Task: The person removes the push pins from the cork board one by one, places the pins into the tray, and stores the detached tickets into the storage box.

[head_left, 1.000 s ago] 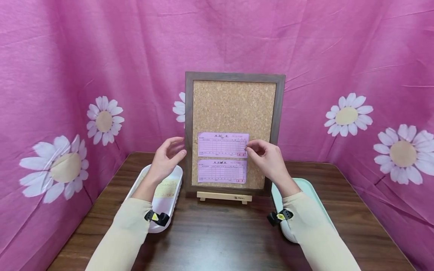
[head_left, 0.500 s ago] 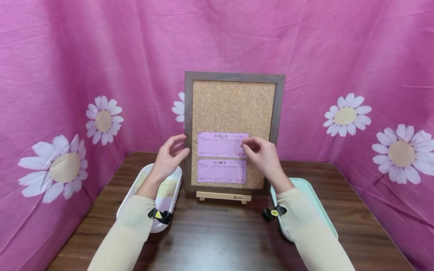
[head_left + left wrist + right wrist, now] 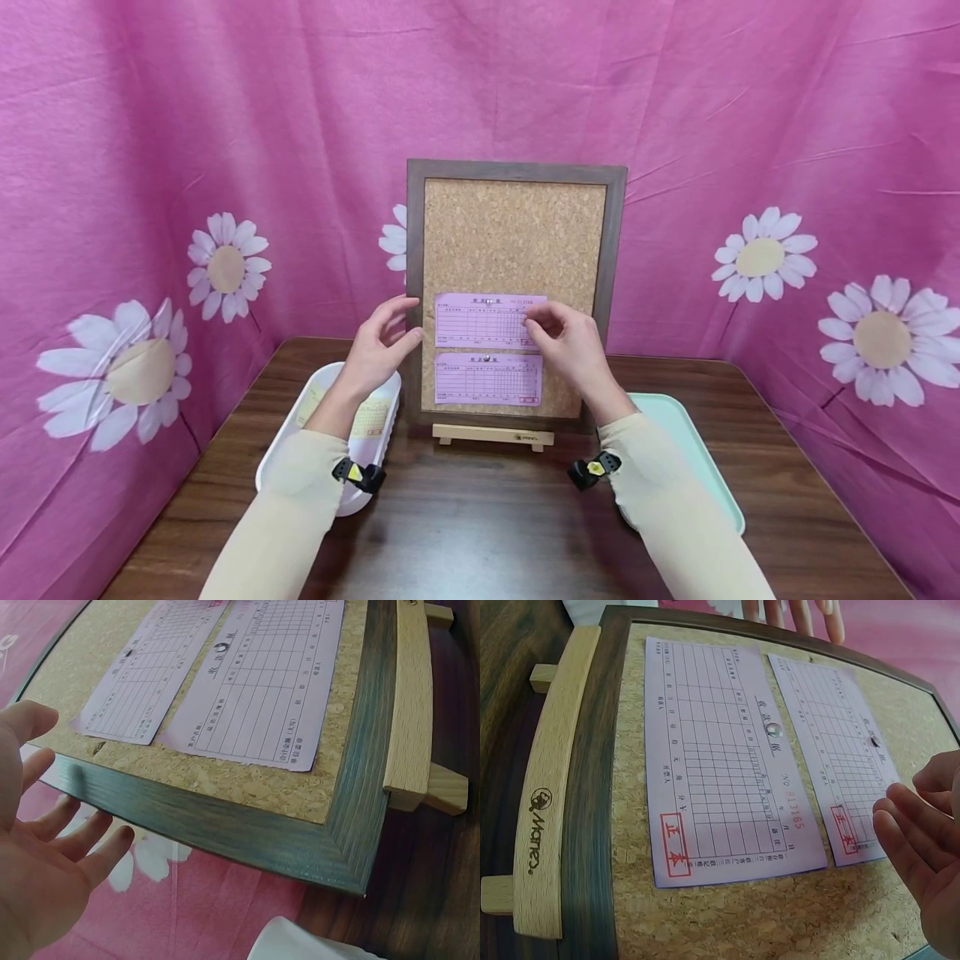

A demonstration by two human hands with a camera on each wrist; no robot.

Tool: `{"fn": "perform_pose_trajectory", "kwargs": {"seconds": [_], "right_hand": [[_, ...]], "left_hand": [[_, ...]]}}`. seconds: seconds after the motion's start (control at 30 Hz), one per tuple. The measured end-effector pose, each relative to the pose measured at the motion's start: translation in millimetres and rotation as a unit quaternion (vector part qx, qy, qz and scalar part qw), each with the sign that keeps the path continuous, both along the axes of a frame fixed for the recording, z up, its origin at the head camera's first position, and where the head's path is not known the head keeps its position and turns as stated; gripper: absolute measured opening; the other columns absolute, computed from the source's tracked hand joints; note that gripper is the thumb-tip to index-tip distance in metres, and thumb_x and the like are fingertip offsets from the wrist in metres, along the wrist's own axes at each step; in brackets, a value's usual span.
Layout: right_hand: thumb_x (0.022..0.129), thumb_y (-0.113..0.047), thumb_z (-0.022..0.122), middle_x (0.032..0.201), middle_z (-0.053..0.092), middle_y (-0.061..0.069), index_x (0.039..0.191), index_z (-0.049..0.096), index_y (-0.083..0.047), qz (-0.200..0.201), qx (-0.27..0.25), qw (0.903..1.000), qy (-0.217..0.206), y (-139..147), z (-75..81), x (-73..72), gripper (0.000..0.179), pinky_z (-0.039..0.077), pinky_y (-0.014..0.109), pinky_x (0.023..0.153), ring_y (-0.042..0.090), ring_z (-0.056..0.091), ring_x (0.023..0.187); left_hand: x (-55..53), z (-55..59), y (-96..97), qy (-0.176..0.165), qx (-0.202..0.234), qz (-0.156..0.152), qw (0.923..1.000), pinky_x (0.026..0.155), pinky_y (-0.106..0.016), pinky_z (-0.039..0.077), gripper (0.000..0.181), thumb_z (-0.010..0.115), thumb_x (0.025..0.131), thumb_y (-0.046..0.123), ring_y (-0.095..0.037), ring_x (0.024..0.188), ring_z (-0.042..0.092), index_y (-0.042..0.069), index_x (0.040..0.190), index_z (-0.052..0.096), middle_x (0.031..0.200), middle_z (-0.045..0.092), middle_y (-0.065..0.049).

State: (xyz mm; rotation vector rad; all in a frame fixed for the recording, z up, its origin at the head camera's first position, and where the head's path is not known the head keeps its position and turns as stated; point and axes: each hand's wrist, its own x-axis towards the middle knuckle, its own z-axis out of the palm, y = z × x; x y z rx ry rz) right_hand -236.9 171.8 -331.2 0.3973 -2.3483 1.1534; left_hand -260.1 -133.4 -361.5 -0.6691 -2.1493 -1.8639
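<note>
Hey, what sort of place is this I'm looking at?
Probably a staged tabletop setup indoors: a pink daisy-print cloth hangs behind a wooden table, and a framed corkboard with two pinned slips stands on it. I can't tell what building.

The right hand has slid leftward — its thumb and forefinger, at the right edge of the upper pink slip a second ago, now lie over that end and hide more of it. The left hand has edged rightward, its thumb now overlapping the left side of the board's frame — at first it only reached the outer edge.
</note>
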Motion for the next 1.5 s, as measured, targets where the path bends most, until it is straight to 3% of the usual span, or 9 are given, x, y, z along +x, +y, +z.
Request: {"fn": "perform_pose_trajectory", "kwargs": {"seconds": [0.17,0.47,0.73,0.93,1.03,1.3,1.5], "right_hand": [[0.098,-0.005,0.073,0.105,0.081,0.018,0.112,0.078,0.001,0.006,0.004,1.0000,-0.001,-4,-1.9,-3.2,0.016,0.055,0.021,0.078,0.028,0.075,0.088],[0.098,-0.008,0.074,0.102,0.081,0.017,0.114,0.078,0.000,-0.002,0.007,1.0000,0.001,-12,0.8,-9.4,0.018,0.055,0.024,0.078,0.026,0.074,0.087],[0.098,-0.009,0.074,0.102,0.081,0.017,0.115,0.078,0.001,-0.014,0.000,0.9999,0.005,-20,0.6,-12.4,0.020,0.057,0.027,0.078,0.027,0.074,0.086],[0.098,-0.009,0.073,0.102,0.081,0.018,0.115,0.078,0.002,-0.018,0.002,0.9998,0.009,-25,1.8,-13.7,0.021,0.058,0.033,0.080,0.029,0.075,0.086],[0.098,-0.010,0.072,0.101,0.081,0.017,0.115,0.078,0.002,-0.022,0.005,0.9997,0.004,-28,2.7,-15.0,0.021,0.058,0.036,0.080,0.030,0.075,0.086],[0.098,-0.009,0.072,0.100,0.080,0.016,0.114,0.078,0.001,-0.033,0.012,0.9994,-0.005,-34,6.1,-16.8,0.019,0.057,0.035,0.078,0.029,0.073,0.084],[0.099,-0.011,0.073,0.098,0.080,0.014,0.112,0.078,-0.001,-0.042,0.018,0.9988,-0.016,-38,8.5,-18.4,0.017,0.056,0.033,0.077,0.027,0.072,0.083]], "left_hand": [[-2.1,0.9,5.1,-0.005,-0.018,0.009,0.9998,0.126,-0.065,0.036,0.052,0.067,0.101,0.001,-0.051,0.155,0.040,-0.004,0.151,0.055,0.171,0.030,-0.028],[-6.5,5.9,17.1,-0.001,-0.037,0.033,0.9988,0.125,-0.069,0.035,0.049,0.069,0.101,0.005,-0.053,0.153,0.040,0.001,0.149,0.059,0.170,0.031,-0.025],[-9.1,4.6,25.4,-0.002,-0.039,0.041,0.9984,0.127,-0.073,0.026,0.047,0.069,0.099,0.006,-0.044,0.161,0.026,0.003,0.146,0.061,0.169,0.030,-0.024],[-11.0,5.7,28.7,0.003,-0.053,0.059,0.9968,0.133,-0.064,0.019,0.045,0.070,0.099,0.008,-0.038,0.165,0.017,0.002,0.143,0.063,0.167,0.035,-0.023],[-12.7,6.0,29.1,0.008,-0.057,0.068,0.9960,0.134,-0.060,0.017,0.043,0.070,0.099,0.008,-0.037,0.164,0.020,0.003,0.142,0.064,0.161,0.041,-0.022],[-15.1,6.8,35.4,0.007,-0.042,0.084,0.9956,0.130,-0.056,0.027,0.036,0.069,0.098,0.005,-0.037,0.152,0.036,0.001,0.134,0.067,0.152,0.046,-0.022],[-16.2,6.2,40.0,-0.007,-0.020,0.091,0.9956,0.117,-0.045,0.036,0.028,0.070,0.098,0.006,-0.033,0.133,0.047,-0.003,0.125,0.070,0.142,0.049,-0.020]]}}
